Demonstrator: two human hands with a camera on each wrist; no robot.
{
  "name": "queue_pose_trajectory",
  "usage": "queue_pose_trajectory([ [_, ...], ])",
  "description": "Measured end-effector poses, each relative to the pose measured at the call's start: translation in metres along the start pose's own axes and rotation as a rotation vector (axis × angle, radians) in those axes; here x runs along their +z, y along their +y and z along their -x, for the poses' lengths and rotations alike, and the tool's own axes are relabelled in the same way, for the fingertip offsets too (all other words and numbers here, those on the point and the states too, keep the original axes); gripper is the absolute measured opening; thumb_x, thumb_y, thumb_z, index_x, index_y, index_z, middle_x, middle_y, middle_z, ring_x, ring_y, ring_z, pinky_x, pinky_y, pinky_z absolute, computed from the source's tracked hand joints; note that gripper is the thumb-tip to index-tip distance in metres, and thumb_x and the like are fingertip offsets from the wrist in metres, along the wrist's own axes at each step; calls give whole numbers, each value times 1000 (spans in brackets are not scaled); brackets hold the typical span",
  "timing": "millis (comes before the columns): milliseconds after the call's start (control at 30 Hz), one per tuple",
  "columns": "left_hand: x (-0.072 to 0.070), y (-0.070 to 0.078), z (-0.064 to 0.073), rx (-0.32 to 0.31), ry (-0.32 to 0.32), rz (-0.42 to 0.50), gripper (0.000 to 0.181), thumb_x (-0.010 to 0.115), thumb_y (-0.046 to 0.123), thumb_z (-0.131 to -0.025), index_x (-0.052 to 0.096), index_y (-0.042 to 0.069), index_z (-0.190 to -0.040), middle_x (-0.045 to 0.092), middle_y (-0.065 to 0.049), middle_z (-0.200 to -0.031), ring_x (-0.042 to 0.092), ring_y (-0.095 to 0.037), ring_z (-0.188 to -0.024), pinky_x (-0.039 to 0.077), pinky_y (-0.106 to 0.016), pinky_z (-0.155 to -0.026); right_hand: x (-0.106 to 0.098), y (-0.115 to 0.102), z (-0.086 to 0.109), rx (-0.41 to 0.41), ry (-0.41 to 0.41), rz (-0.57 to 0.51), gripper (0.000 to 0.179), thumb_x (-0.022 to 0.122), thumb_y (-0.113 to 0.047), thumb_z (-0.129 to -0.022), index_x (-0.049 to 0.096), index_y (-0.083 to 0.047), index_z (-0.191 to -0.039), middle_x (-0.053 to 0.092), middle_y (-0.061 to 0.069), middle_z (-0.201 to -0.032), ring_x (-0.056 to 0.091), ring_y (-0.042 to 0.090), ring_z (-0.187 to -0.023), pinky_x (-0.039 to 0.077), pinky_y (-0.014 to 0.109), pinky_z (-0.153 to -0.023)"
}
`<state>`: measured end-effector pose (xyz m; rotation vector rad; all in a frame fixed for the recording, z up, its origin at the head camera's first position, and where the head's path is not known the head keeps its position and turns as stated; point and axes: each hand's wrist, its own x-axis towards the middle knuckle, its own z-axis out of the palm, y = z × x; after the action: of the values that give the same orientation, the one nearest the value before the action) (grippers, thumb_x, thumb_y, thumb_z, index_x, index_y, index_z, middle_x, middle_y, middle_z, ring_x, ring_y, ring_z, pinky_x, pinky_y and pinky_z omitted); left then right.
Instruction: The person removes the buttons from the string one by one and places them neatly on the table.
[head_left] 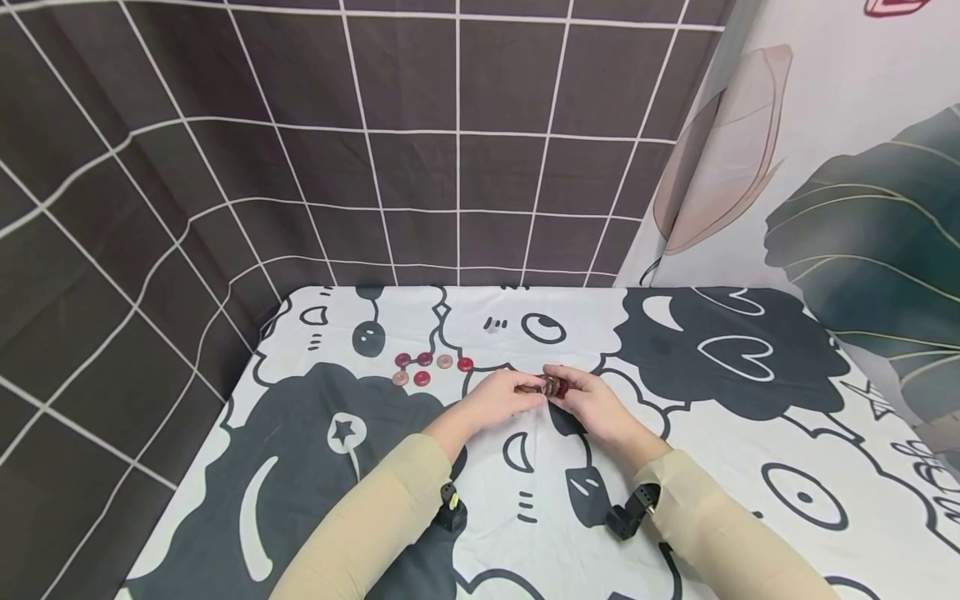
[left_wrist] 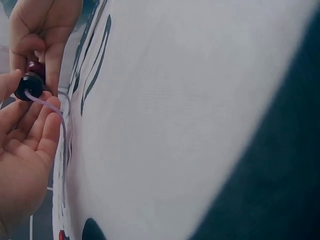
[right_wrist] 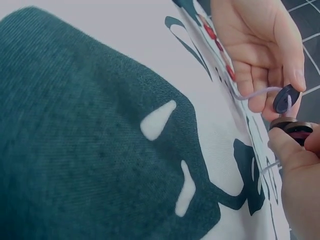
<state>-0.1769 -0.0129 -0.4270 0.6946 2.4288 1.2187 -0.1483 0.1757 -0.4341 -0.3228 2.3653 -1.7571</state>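
Note:
In the head view my left hand (head_left: 497, 398) and right hand (head_left: 596, 406) meet above the cloth. Between thumb and fingers, my left hand pinches a dark button (right_wrist: 283, 101). A pale purple cord (right_wrist: 260, 93) runs through that button and trails away past the left fingers. Close beside it, my right hand (right_wrist: 305, 175) grips a small stack of buttons, with a brown button (right_wrist: 283, 121) at its near end. The left wrist view shows a dark red button (left_wrist: 34, 68) in the stack, behind the dark button. Right-hand fingers partly hide the stack.
Several loose red and pink buttons, among them a bright red button (head_left: 422, 378), lie on the patterned cloth (head_left: 495, 492) left of my hands. A dark gridded curtain (head_left: 495, 175) hangs behind the table, and a leaf-print curtain (head_left: 847, 208) hangs at the right.

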Motion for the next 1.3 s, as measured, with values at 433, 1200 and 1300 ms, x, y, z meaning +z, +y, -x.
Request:
queue_pose_trajectory([
  [433, -2, 0, 2, -15, 9, 79, 37, 64, 30, -89, 63, 14, -122, 66, 3, -109, 59, -8, -97, 46, -26, -85, 1, 2, 0, 0, 9, -213, 42, 44, 6, -89, 37, 15, -129, 45, 32, -131, 52, 27, -116, 45, 25, -89],
  [1200, -5, 2, 4, -28, 36, 167, 37, 66, 27, -88, 63, 15, -123, 66, 4, -109, 59, -9, -102, 45, -27, -88, 4, 4, 0, 7, 142, -289, 39, 47, 8, -89, 45, 17, -126, 54, 35, -116, 67, 13, -83, 51, 30, -79],
  [1300, -4, 1, 5, -18, 36, 158, 37, 66, 26, -88, 63, 14, -123, 66, 4, -109, 59, -9, -101, 45, -27, -88, 4, 3, 2, 8, 130, -282, 42, 49, 7, -86, 45, 16, -127, 53, 34, -120, 67, 14, -86, 51, 30, -80],
])
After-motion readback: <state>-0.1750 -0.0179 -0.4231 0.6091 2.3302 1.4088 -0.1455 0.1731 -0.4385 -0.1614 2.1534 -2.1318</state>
